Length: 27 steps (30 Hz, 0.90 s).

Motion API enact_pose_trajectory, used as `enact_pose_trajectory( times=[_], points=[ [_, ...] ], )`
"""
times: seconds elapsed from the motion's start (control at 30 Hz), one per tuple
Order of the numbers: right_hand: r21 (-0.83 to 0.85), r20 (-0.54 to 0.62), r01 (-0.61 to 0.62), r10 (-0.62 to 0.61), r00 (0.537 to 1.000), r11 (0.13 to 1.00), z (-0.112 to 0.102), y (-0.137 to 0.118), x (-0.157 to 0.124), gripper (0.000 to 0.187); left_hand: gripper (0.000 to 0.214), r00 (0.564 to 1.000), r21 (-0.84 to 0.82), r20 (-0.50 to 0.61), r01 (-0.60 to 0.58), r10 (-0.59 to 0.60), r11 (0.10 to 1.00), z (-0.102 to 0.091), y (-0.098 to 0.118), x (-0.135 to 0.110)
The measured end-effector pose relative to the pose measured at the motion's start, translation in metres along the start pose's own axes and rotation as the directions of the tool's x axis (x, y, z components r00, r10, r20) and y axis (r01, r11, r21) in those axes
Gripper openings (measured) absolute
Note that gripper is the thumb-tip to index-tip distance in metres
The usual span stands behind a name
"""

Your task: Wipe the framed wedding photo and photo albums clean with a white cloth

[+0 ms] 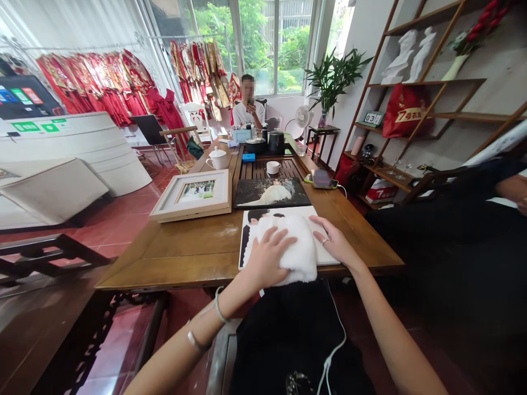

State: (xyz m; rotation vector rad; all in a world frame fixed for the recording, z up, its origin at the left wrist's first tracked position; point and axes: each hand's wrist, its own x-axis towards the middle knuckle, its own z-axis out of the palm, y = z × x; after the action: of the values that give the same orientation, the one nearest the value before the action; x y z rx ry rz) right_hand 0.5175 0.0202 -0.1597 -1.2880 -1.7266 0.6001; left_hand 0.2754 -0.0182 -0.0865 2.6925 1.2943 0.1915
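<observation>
A folded white fluffy towel (302, 247) lies over a photo print panel (327, 251) at the table's near edge. Part of a dark-haired figure in black shows on the panel's left. My left hand (268, 257) rests on the towel with its fingers spread. My right hand (332, 239), a ring on one finger, lies outstretched along the panel's right side, beside the towel. Just beyond is a dark photo panel (269, 193) with a white gown on it. To its left lies a pale wooden picture frame (193, 193) holding a photo of people outdoors.
The wooden table (193, 258) also bears a white teapot (217, 159), a white cup (273, 168) and a dark pot (276, 142). A phone with a cable (323, 179) lies on the right. A person (248, 112) sits at the far end; another person's dark clothing (444, 230) is at right.
</observation>
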Motion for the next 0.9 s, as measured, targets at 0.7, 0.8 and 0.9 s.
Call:
enact_pose_trajectory(
  times=[0.7,0.8,0.9],
  points=[
    [0.093,-0.050,-0.007,0.012,0.999,0.996,0.002,0.012,0.002,0.057,0.062,0.989,0.015,-0.066,-0.131,0.131,0.991,0.007,-0.015,0.052],
    [0.101,-0.041,-0.004,0.008,0.999,0.995,0.002,0.012,0.001,0.059,0.065,0.983,-0.004,-0.034,-0.179,0.179,0.984,0.004,-0.004,0.026],
    [0.113,-0.025,0.001,0.002,1.000,0.994,0.000,0.008,0.000,0.061,0.070,0.976,-0.018,0.002,-0.218,0.218,0.976,0.000,0.005,0.004]
  ],
)
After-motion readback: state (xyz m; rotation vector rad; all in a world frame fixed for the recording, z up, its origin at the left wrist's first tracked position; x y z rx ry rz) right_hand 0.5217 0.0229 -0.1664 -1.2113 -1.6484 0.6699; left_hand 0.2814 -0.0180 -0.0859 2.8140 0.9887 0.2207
